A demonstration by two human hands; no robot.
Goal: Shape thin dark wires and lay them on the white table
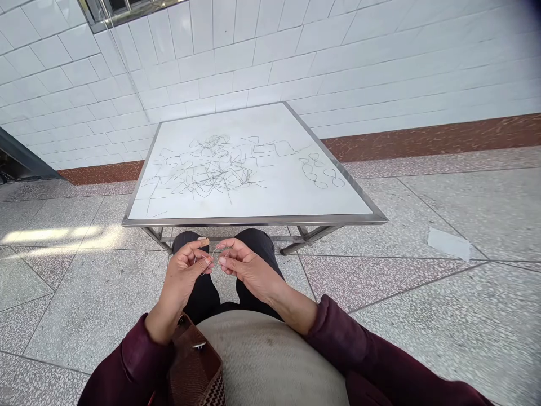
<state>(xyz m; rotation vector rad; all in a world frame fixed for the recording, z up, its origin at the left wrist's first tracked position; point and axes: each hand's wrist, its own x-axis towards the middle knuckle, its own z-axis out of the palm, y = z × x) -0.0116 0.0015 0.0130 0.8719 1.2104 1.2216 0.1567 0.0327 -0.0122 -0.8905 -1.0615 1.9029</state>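
Observation:
My left hand (186,270) and my right hand (247,268) meet over my lap, in front of the low table. Both pinch a thin piece of wire (216,252) that curves between the fingertips. On the white tabletop (262,197) lies a tangled pile of thin bent wires (211,169) at the middle left. A short chain of wire loops (321,172) lies at the right side of the top, apart from the pile.
The table has a metal frame (253,221) and stands against a white tiled wall (296,51). A speckled stone floor (422,293) surrounds it, with a scrap of white paper (448,243) lying at the right. My knees sit just under the table's near edge.

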